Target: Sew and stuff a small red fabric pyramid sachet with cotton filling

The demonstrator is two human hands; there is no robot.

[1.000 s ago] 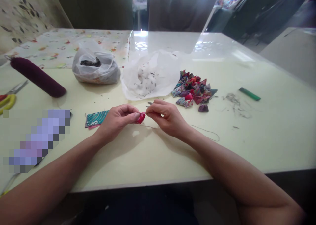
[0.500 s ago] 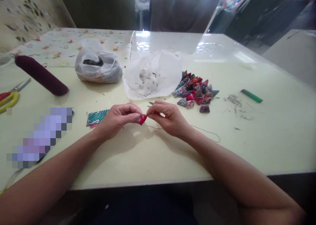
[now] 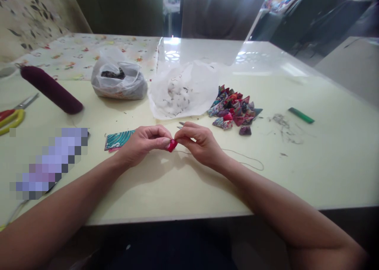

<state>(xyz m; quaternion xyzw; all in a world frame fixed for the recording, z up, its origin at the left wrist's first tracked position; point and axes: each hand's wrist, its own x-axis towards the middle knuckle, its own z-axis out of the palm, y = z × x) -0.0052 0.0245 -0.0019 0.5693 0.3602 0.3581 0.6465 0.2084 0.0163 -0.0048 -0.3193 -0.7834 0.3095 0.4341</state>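
My left hand (image 3: pixel 148 143) pinches a small red fabric piece (image 3: pixel 172 145) between thumb and fingers. Against its right edge, the fingertips of my right hand (image 3: pixel 199 141) are pressed together; whatever they grip is too small to make out. Two pointed metal tips (image 3: pixel 180 124) stick out behind the right hand, and I cannot tell whether it holds them. A thin dark thread (image 3: pixel 251 160) passes beneath the right hand and loops out to the right. Beside my left wrist lies a teal wave-patterned cloth (image 3: pixel 118 139), partly covered by the hand.
Beyond my hands sit white stuffing (image 3: pixel 177 96) on a thin sheet, a plastic bag (image 3: pixel 118 82) and a heap of folded fabric pieces (image 3: pixel 233 106). Loose threads (image 3: pixel 282 124) and a green tool (image 3: pixel 301 115) lie right; scissors (image 3: pixel 13 118), a maroon roll (image 3: pixel 51 89) and a blurred-out object (image 3: pixel 53 163) left.
My right fingertips have moved slightly left and now meet the red fabric piece, which is turned a little. The thread loop has shifted slightly.
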